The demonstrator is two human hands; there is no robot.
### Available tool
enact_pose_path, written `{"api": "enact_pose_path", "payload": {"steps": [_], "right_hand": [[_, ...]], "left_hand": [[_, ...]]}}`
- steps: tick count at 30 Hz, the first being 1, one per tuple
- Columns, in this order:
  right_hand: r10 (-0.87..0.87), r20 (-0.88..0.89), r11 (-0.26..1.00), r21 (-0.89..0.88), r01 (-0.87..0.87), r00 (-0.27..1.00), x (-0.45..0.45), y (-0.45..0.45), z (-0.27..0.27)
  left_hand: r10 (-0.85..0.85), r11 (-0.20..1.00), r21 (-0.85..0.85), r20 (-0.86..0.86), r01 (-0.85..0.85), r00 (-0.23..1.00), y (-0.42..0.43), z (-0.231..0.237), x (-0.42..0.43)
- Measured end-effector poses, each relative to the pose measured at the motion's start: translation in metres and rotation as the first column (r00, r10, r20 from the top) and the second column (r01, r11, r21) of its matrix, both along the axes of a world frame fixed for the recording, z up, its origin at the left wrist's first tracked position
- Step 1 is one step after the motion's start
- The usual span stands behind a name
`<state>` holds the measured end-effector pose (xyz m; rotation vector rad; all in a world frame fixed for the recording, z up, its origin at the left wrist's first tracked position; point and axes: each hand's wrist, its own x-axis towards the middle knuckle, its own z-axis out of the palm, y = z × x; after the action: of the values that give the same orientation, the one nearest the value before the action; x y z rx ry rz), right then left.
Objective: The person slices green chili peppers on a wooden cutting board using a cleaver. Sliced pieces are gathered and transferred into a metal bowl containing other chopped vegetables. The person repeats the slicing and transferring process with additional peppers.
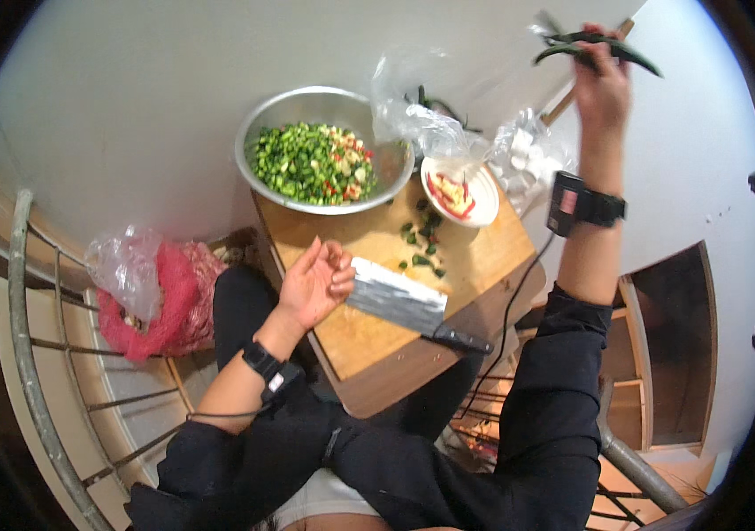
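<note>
Several long green chili peppers are gripped in my right hand, raised at the upper right near the wall; a blur covers part of them. My left hand, palm up with fingers loosely curled and nothing in it, hovers by the tip of a cleaver. The cleaver lies flat across a wooden cutting board, its black handle past the board's edge. Green pepper stem ends are scattered on the board. Behind them stands a steel bowl of chopped green and red peppers.
A white bowl holds red chilies and pale pieces. Clear plastic bags sit behind it, one beside dark peppers. A red mesh bag is at left. Metal rails flank me; a cable hangs from my right wrist.
</note>
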<state>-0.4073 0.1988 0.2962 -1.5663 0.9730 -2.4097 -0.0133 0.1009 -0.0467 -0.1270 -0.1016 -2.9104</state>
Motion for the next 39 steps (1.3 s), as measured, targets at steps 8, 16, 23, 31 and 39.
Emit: {"api": "enact_pose_path", "payload": {"steps": [8,16,23,31,39], "right_hand": [[0.049,0.014,0.679,0.732,-0.044,0.999,0.062,0.098,-0.055],[0.184,-0.505,0.616,0.728,0.301,0.843,0.13,0.173,-0.092],[0.238,-0.852,0.228,0.516,0.826,0.466,0.122,0.152,-0.247],[0.176,-0.909,0.286,0.414,0.864,0.377,0.115,0.132,-0.271],[-0.156,-0.803,0.574,0.399,0.715,0.575,0.111,0.138,-0.251]], "left_hand": [[-0.053,0.952,-0.304,-0.035,0.04,0.998,0.012,0.02,-0.002],[0.082,0.892,-0.45,0.055,-0.049,0.995,0.004,0.036,0.047],[0.122,0.895,-0.436,0.051,-0.088,0.991,0.002,0.043,0.069],[0.102,0.9,-0.435,0.156,-0.025,0.983,0.018,0.034,0.075],[0.115,0.807,-0.588,0.243,0.052,0.963,0.019,0.035,0.067]]}}
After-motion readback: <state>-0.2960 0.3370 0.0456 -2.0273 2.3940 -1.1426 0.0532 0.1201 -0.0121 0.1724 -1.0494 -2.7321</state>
